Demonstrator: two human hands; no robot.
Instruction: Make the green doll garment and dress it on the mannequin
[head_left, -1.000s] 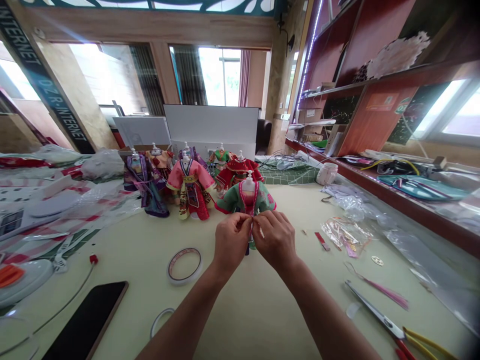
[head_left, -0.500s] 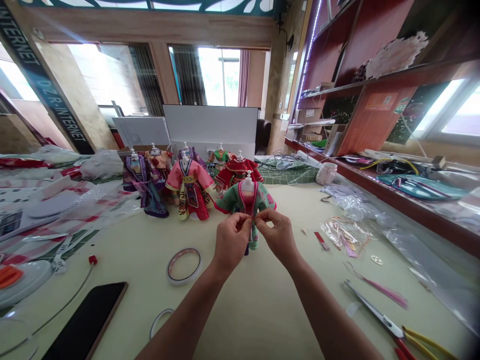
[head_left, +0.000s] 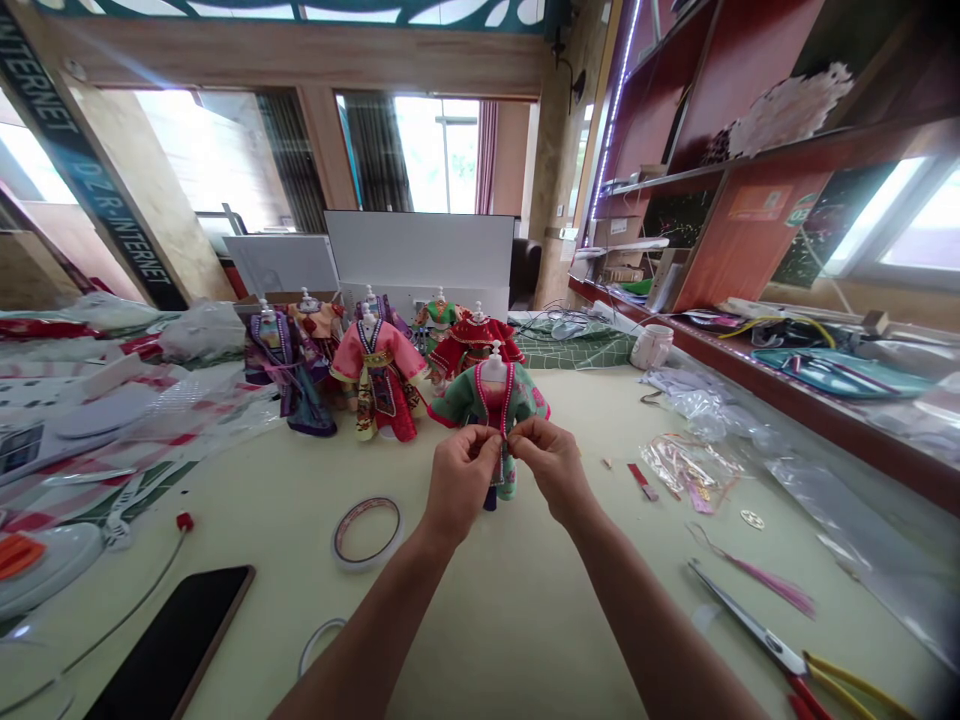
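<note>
A headless doll form with a white neck peg wears a green floral robe (head_left: 529,392) with pink edging and a beaded trim down its front. It stands upright at the middle of the table. My left hand (head_left: 463,478) pinches at the robe's front from the left, thumb against forefinger. From the right, my right hand (head_left: 553,468) pinches the same front edge, and the two sets of fingertips almost meet at the beaded trim. Whatever finer piece lies between the fingertips is too small to make out. The lower skirt is partly hidden behind my hands.
Several dressed doll forms, one in a pink robe (head_left: 382,345), stand behind. A tape roll (head_left: 337,550) and a phone (head_left: 169,645) lie left. To the right are scissors (head_left: 757,630), a pink tassel (head_left: 780,586), a metal ring charm (head_left: 752,520) and a plastic bag (head_left: 686,465).
Both hands stay at the robe's front, with only slight shifts of the fingers. The view has moved very slightly; the doll and table items keep their places.
</note>
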